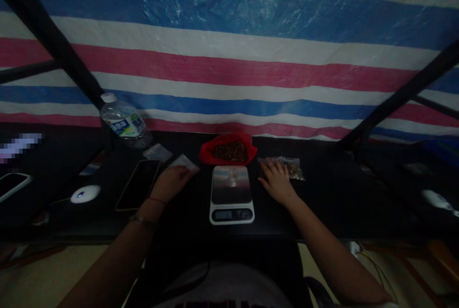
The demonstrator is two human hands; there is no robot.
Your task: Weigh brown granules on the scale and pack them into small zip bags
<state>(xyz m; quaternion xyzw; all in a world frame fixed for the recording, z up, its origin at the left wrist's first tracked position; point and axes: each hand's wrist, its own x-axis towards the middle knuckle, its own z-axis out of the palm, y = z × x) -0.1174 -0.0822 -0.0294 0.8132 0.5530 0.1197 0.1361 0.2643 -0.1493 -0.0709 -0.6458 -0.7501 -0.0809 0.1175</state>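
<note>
My left hand (171, 182) is closed, its fingertips on the near side of a small clear plastic bag (189, 162). Beside it lies another clear bag (158, 153). My right hand (278, 181) rests flat with fingers spread, partly covering small clear zip bags (296, 169) with brownish contents. Between my hands stands a white kitchen scale (231, 195). A small, clear object (233, 175) sits on its plate; its kind is hard to make out. Just behind the scale is an open red bag (208, 153) full of small brown pieces (233, 151).
A dark phone (139, 186) lies left of my left hand, with a large plastic bottle (127, 121) behind it. Further left is a white mouse (85, 194). Black frame bars (53, 35) and a striped sheet (233, 69) bound the black table (333, 198).
</note>
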